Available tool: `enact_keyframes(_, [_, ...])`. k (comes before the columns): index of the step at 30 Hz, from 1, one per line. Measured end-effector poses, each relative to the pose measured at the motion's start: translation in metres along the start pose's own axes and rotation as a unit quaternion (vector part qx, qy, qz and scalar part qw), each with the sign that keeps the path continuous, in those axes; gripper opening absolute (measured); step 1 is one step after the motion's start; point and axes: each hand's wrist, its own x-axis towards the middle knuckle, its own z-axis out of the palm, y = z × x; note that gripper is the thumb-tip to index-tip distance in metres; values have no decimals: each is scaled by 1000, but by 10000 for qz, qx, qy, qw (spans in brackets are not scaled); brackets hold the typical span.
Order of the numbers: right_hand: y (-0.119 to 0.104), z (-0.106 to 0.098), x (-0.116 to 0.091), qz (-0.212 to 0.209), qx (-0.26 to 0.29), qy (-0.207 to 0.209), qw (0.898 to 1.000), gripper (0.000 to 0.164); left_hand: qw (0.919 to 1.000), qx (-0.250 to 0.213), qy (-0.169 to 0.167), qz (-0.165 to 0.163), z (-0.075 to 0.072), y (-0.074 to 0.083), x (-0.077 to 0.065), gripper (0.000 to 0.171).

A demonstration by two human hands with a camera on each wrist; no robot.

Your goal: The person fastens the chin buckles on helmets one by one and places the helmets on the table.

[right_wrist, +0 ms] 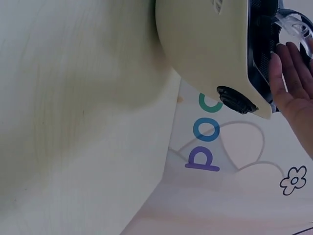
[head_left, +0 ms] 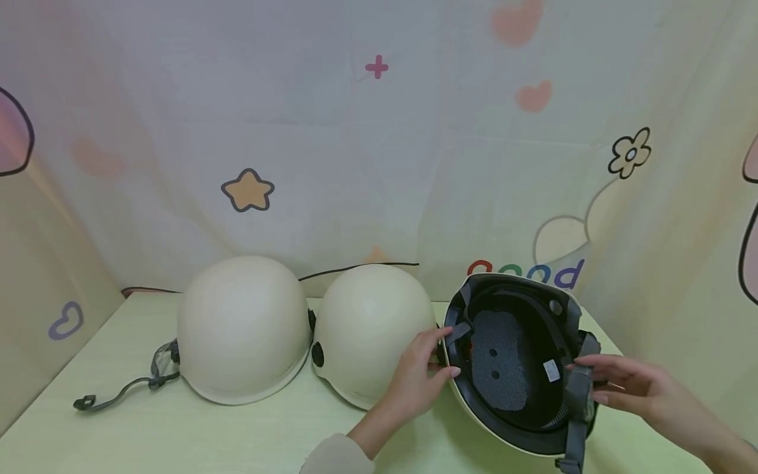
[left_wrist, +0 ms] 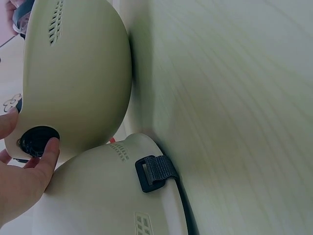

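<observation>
A cream helmet (head_left: 516, 368) lies tipped on the table, its black padded inside toward me. My left hand (head_left: 417, 372) grips its left rim, with thumb and fingers at the black round side knob (left_wrist: 39, 141). At the opposite rim, my right hand (head_left: 636, 388) pinches the grey chin strap (head_left: 579, 395), which hangs down over the helmet's edge. In the right wrist view, the fingers reach to the dark lining, near a clear plastic cover (right_wrist: 293, 27) on the strap.
Two more cream helmets, a middle one (head_left: 373, 329) and a left one (head_left: 243, 329), sit dome up on the pale table (head_left: 249, 438). A strap with a buckle (head_left: 85, 401) trails from the left one. Behind hangs a printed curtain (head_left: 379, 164).
</observation>
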Motion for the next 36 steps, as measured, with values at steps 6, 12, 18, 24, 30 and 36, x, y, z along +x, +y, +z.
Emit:
enact_keyframes(6, [7, 1, -4, 384, -220, 162, 9989, 35, 10000, -36, 4, 38, 0, 0, 0, 53])
enact_keyframes(12, [7, 2, -4, 763, -549, 280, 9952, 27, 10000, -52, 14, 40, 0, 0, 0, 53])
enact_keyframes(18, [6, 5, -5, 1138, -1012, 538, 9869, 19, 9999, -99, 2, 27, 0, -1, -1, 53])
enact_keyframes(24, [4, 10, -6, 1485, -1410, 1067, 9730, 15, 9999, -114, 8, 79, 0, 0, -1, 52])
enact_keyframes(30, [0, 10, -6, 1976, -1499, 1207, 9612, 22, 9999, -136, -17, 37, 0, -1, -1, 52])
enact_keyframes(36, [4, 8, -12, 1809, -2051, 1456, 9508, 22, 9999, -142, -33, -60, 1, -1, -1, 53])
